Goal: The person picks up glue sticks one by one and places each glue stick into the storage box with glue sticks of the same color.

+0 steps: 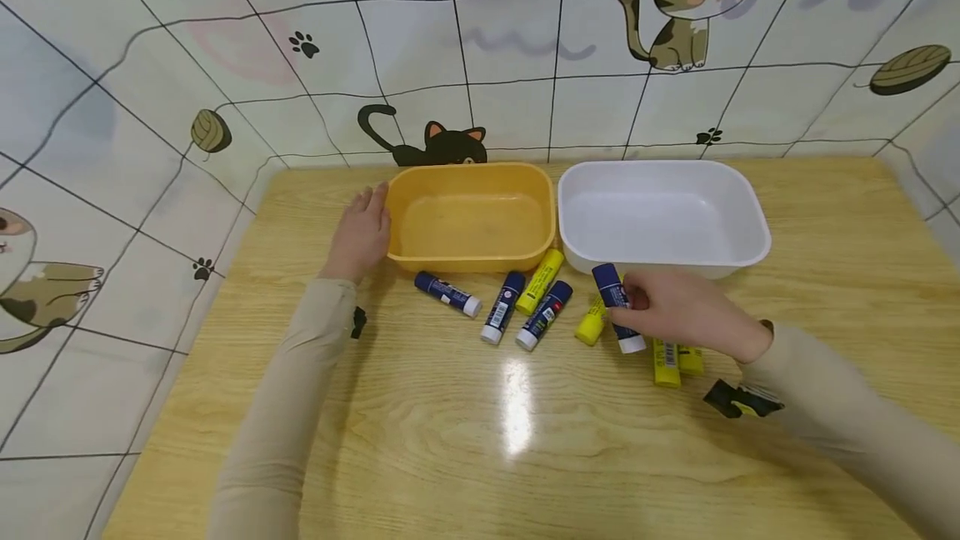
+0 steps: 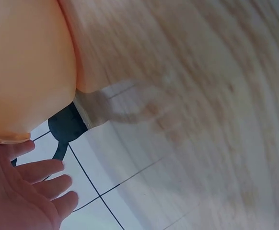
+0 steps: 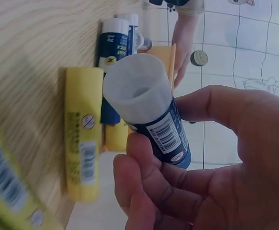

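In the head view, my right hand (image 1: pixel 686 307) pinches a dark blue glue stick (image 1: pixel 611 298) with a white end, just in front of the white basin (image 1: pixel 750 261). The right wrist view shows thumb and fingers round this glue stick (image 3: pixel 166 129), its hollow white end facing the camera. My left hand (image 1: pixel 360 232) rests against the left side of the yellow-orange basin (image 1: pixel 468 263), fingers loosely extended. Between the hands lie several blue glue sticks (image 1: pixel 447 293) and a yellow glue stick (image 1: pixel 540 282). Another yellow glue stick (image 1: pixel 592 323) is partly hidden behind the held one.
More yellow glue sticks (image 1: pixel 666 363) lie under my right hand, partly covered by it. Both basins stand side by side on the wooden table (image 1: pixel 420 440), near the tiled wall (image 1: pixel 510 48) with cat drawings.
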Available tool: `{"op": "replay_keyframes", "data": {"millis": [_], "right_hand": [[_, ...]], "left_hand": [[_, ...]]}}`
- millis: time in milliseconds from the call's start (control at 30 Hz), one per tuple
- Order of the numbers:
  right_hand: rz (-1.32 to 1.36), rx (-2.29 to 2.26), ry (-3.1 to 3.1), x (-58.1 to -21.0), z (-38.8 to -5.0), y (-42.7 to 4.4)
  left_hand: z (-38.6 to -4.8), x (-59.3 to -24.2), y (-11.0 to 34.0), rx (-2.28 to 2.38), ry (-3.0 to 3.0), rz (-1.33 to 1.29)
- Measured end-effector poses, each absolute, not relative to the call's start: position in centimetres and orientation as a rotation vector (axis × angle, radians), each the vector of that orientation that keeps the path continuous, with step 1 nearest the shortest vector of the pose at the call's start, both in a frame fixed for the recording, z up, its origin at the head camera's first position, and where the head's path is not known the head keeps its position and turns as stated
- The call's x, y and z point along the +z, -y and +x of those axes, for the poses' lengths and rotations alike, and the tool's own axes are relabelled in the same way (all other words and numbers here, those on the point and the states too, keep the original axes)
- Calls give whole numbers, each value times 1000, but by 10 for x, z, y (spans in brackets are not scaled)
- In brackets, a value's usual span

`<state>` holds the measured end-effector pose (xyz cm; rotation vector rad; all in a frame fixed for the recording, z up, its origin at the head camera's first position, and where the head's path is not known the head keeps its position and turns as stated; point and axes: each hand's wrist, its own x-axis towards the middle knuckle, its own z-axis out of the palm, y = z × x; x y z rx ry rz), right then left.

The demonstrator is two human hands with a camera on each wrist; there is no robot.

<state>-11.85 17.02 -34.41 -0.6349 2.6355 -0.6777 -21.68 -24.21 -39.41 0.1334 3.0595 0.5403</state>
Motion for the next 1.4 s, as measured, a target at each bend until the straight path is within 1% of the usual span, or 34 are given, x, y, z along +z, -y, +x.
{"op": "replay_keyframes", "data": {"millis": [233,567,933,1067,1233,1400], "right_hand": [[-624,-715,-2556,-341,-131,-152],[-609,-777,-2590,-341,-157,-120],[-697,-727,-2596,-318,-193,-76],[-688,-665,-2613,-311,-208,-62],[-627,-630,-2623,-309,-227,-50],[-511,-599,-2526,-316,-251,-40]], "left_hand": [[-216,-395,240,600,-3027,79],[-218,-397,241,584,-3041,89],[-214,-395,239,542,-3052,61],[-213,-394,238,529,-3040,49],[-211,-393,237,519,-3030,31],[-212,-391,236,497,-3041,16]]}}
